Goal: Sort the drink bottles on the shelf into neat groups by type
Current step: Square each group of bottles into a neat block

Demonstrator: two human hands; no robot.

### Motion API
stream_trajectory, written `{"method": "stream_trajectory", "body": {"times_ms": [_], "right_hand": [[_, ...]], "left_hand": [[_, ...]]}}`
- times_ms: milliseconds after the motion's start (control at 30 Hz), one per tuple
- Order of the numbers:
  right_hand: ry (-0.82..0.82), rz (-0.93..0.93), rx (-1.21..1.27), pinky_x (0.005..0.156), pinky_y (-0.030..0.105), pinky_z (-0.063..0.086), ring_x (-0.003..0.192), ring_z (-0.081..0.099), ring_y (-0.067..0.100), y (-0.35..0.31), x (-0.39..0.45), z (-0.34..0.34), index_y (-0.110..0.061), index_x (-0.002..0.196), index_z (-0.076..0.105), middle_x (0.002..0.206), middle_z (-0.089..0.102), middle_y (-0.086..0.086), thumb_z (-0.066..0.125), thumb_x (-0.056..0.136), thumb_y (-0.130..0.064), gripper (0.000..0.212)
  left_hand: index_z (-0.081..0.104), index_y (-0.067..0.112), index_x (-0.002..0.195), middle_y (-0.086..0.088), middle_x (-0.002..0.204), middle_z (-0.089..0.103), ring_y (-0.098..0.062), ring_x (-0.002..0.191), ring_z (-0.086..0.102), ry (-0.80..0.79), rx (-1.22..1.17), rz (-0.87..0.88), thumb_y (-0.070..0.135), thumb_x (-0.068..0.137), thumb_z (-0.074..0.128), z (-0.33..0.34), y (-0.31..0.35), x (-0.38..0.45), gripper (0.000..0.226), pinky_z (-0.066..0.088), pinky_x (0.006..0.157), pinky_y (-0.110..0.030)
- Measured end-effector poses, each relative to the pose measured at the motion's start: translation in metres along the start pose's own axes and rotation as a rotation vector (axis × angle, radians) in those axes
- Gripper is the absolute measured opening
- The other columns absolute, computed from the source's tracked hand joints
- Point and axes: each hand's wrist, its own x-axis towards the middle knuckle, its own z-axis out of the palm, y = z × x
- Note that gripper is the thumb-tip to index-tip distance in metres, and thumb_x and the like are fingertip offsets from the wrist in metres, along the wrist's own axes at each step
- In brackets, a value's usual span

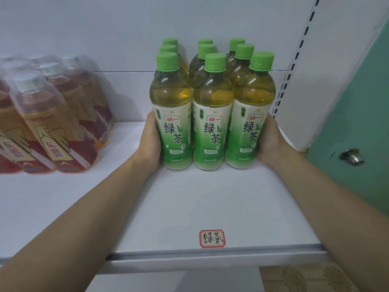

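Several green tea bottles [212, 114] with green caps stand upright in a tight block of three rows on the white shelf [185, 199]. My left hand [150, 142] presses flat against the left side of the block, beside the front left bottle. My right hand [271, 140] presses against the right side, beside the front right bottle. The fingers of both hands are hidden behind the bottles. At the left stand several red and orange drink bottles [52, 114] with clear caps, grouped together.
A red-bordered label sticker [212, 238] sits near the shelf's front edge [189, 255]. A slotted shelf upright [292, 66] runs up at the right, with a green door and its metal knob [352, 157] beyond. White back panel behind the bottles.
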Motion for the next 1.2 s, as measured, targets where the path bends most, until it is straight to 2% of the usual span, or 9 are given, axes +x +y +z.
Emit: {"method": "stream_trajectory", "body": {"times_ms": [200,500,567,700,867,1000,1133,1200], "right_hand": [[0.035,-0.030,-0.008,0.077,0.037,0.059,0.093,0.075,0.023,0.001,-0.001,0.000,-0.024,0.090,0.082,0.099,0.078,0.005,0.030,0.102,-0.038,0.055],[0.071,-0.009,-0.010,0.083,0.042,0.057,0.097,0.073,0.027,0.001,0.002,-0.001,-0.022,0.094,0.080,0.103,0.077,0.008,0.033,0.103,-0.041,0.052],[0.083,-0.030,-0.008,0.084,0.042,0.056,0.098,0.072,0.028,0.001,0.002,0.000,-0.021,0.094,0.079,0.103,0.077,0.008,0.034,0.102,-0.041,0.050],[0.103,-0.043,-0.016,0.082,0.041,0.057,0.098,0.073,0.028,0.002,0.000,0.002,-0.023,0.094,0.080,0.104,0.077,0.008,0.034,0.103,-0.043,0.051],[0.115,-0.044,-0.034,0.078,0.039,0.058,0.095,0.074,0.026,0.001,-0.003,0.008,-0.024,0.091,0.080,0.101,0.077,0.007,0.033,0.104,-0.045,0.053],[0.130,-0.030,-0.054,0.087,0.045,0.057,0.099,0.072,0.030,0.001,-0.004,0.009,-0.022,0.094,0.078,0.104,0.076,0.009,0.033,0.104,-0.047,0.052],[0.168,-0.006,-0.059,0.094,0.046,0.053,0.101,0.070,0.030,0.003,-0.002,0.013,-0.020,0.096,0.076,0.105,0.076,0.009,0.029,0.106,-0.047,0.055],[0.199,-0.002,-0.043,0.097,0.048,0.049,0.100,0.069,0.029,0.005,-0.001,0.015,-0.020,0.093,0.075,0.101,0.076,0.008,0.027,0.108,-0.047,0.057]], "left_hand": [[0.082,0.028,0.091,-0.004,0.101,0.079,-0.022,0.095,0.075,-0.042,-0.025,0.016,0.045,0.105,0.026,0.001,0.002,-0.002,0.060,0.060,0.078,-0.033],[0.082,0.026,0.082,-0.005,0.091,0.079,-0.021,0.082,0.076,-0.021,-0.041,0.018,0.044,0.104,0.025,0.007,0.004,-0.007,0.063,0.060,0.068,-0.032],[0.082,0.026,0.085,-0.005,0.096,0.079,-0.022,0.087,0.076,0.005,-0.045,0.015,0.045,0.106,0.023,0.007,0.004,-0.008,0.066,0.061,0.070,-0.032],[0.082,0.027,0.101,-0.007,0.114,0.077,-0.024,0.109,0.073,0.080,-0.042,0.016,0.051,0.107,0.021,0.004,0.001,-0.012,0.066,0.060,0.089,-0.037],[0.082,0.031,0.104,-0.006,0.116,0.076,-0.024,0.110,0.072,0.072,-0.034,0.034,0.052,0.106,0.021,0.005,0.001,-0.016,0.064,0.060,0.084,-0.034],[0.079,0.025,0.111,-0.010,0.122,0.074,-0.028,0.115,0.070,0.067,-0.051,0.009,0.057,0.104,0.023,0.004,0.002,-0.016,0.065,0.058,0.091,-0.040],[0.082,0.026,0.101,-0.008,0.113,0.077,-0.027,0.106,0.074,0.068,-0.056,0.039,0.051,0.105,0.024,0.008,0.004,-0.018,0.064,0.060,0.080,-0.036],[0.082,0.025,0.101,-0.009,0.114,0.077,-0.027,0.106,0.073,0.070,-0.064,0.045,0.050,0.105,0.025,0.009,0.005,-0.019,0.062,0.060,0.079,-0.036]]}}
